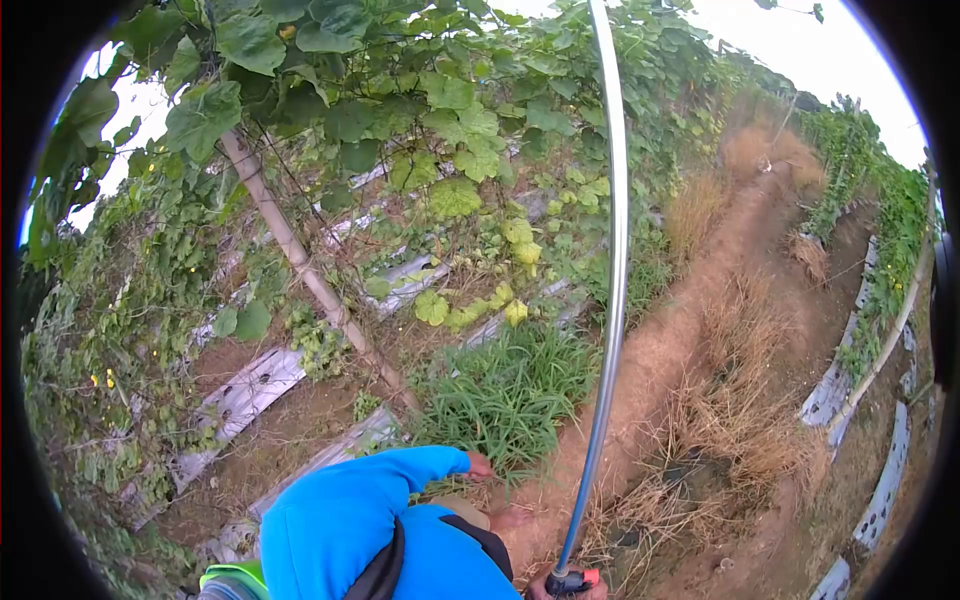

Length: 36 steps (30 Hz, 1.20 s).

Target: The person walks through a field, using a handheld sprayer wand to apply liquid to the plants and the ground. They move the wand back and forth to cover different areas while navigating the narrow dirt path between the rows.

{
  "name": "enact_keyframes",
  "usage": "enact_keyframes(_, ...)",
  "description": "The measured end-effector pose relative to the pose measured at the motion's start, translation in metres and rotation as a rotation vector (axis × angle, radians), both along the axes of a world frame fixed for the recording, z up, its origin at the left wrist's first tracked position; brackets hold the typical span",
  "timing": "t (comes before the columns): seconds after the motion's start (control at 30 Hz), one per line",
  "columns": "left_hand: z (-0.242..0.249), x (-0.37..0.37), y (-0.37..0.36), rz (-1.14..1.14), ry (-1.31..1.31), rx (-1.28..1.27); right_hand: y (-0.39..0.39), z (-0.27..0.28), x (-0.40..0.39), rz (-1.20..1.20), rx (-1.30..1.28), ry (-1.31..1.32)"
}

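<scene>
My right hand [573,588] is closed at the bottom edge around the black and red handle of a long, shiny metal pole [617,190]. The pole rises past the top of the view, slightly curved by the lens. My left hand [480,466], in a bright blue sleeve [425,463], hangs low beside a clump of green grass [515,395]. Its fingers are too small and turned away to make out, and nothing is seen in it. Part of a bare-looking foot or shoe shows just below that hand.
A dirt path [660,345] runs ahead to the upper right, with dry grass [745,390] along it. Leafy vines [440,120] on a trellis fill the left, where a slanted wooden post [300,255] stands. Plastic mulch strips [250,390] cover planting rows; more vines grow right.
</scene>
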<state>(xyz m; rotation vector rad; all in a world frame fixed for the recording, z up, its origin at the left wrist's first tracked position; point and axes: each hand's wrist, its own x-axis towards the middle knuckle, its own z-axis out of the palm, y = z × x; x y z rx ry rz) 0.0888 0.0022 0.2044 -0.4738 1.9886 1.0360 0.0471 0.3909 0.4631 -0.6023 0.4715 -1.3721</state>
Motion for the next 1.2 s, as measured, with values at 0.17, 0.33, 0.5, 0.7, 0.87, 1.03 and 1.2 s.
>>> enact_keyframes(0.17, -0.012, 0.031, -0.004, 0.028, -0.016, 0.023, -0.059, 0.039, -0.028, 0.378, -0.240, 0.128)
enact_keyframes(0.33, -0.045, 0.065, -0.008, 0.054, 0.055, 0.030, -0.078, 0.042, -0.038, 0.439, -0.336, 0.262)
enact_keyframes(0.5, -0.065, 0.075, -0.006, 0.077, 0.042, -0.120, 0.009, -0.057, -0.064, 0.203, -0.048, 0.392)
enact_keyframes(0.7, -0.046, 0.103, 0.008, 0.238, 0.100, 0.030, 0.011, -0.011, -0.068, 0.235, 0.463, 0.146)
enact_keyframes(0.87, -0.035, 0.111, 0.012, 0.245, 0.122, 0.190, -0.020, 0.063, -0.068, 0.411, 0.640, 0.191)
enact_keyframes(1.03, -0.040, 0.108, 0.018, 0.175, 0.077, 0.118, -0.022, 0.027, -0.078, 0.528, 0.477, 0.148)
enact_keyframes(1.2, -0.034, 0.119, 0.018, -0.109, 0.266, -0.013, -0.032, 0.014, -0.075, 0.199, 0.165, 0.885)
